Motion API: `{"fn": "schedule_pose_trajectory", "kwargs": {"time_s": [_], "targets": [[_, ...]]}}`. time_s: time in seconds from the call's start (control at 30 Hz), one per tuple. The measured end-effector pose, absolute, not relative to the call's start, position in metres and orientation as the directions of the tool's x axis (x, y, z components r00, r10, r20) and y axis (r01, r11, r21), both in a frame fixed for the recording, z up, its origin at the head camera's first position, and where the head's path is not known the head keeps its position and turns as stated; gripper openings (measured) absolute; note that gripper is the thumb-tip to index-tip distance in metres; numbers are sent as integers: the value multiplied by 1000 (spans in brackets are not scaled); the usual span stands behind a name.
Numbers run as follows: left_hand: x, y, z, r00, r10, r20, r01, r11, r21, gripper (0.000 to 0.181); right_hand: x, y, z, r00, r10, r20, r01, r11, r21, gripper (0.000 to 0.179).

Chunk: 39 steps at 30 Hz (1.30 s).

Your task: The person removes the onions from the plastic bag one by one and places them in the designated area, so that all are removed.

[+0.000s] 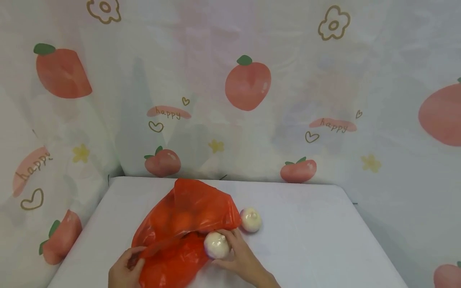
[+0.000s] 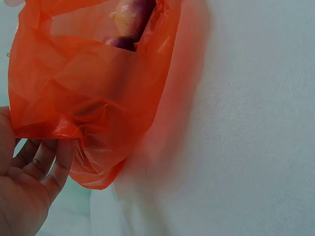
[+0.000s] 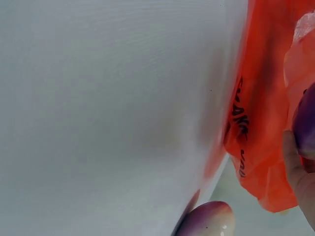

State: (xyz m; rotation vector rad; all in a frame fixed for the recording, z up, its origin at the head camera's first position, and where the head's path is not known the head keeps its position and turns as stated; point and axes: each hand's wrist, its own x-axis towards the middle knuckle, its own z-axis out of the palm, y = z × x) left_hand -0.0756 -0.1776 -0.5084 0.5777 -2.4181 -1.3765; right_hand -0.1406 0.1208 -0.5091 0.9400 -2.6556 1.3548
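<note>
A thin orange-red plastic bag lies at the front of the table with its mouth spread apart. My left hand pinches the bag's rim between thumb and fingers, on its left side. At the mouth's right end, my right hand grips a purple-and-white onion between thumb and fingers. Several round shapes bulge under the plastic at the back. Through the mouth, the left wrist view shows a purple onion. The right wrist view catches dark lettering on the bag and the purple side of the held onion.
A second purple-and-white onion sits on the white-covered table, right beside the bag's right edge. Behind the table hangs a pale curtain printed with peaches; it also runs along both sides.
</note>
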Motion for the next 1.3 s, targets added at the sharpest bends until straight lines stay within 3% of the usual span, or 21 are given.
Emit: {"fn": "schedule_pose_trajectory", "kwargs": {"time_s": [0.37,0.6,1.03,1.3], "targets": [[-81,-185,-522,-831,-540,138,-187,503,844,25,-142,138,-509,-856,-425,295,-488,472,-734,66],[-80,-185,-519,-829,-547,119,-194,481,855,26,-142,158,-511,-896,-382,224,-403,494,-770,69],[-78,-187,-514,-816,-572,84,-216,436,874,25,-150,188,-509,-948,-193,253,-318,601,-733,73],[-77,-189,-513,-819,-574,17,-271,412,870,23,-158,209,-508,-940,-132,315,-323,645,-692,74]]}}
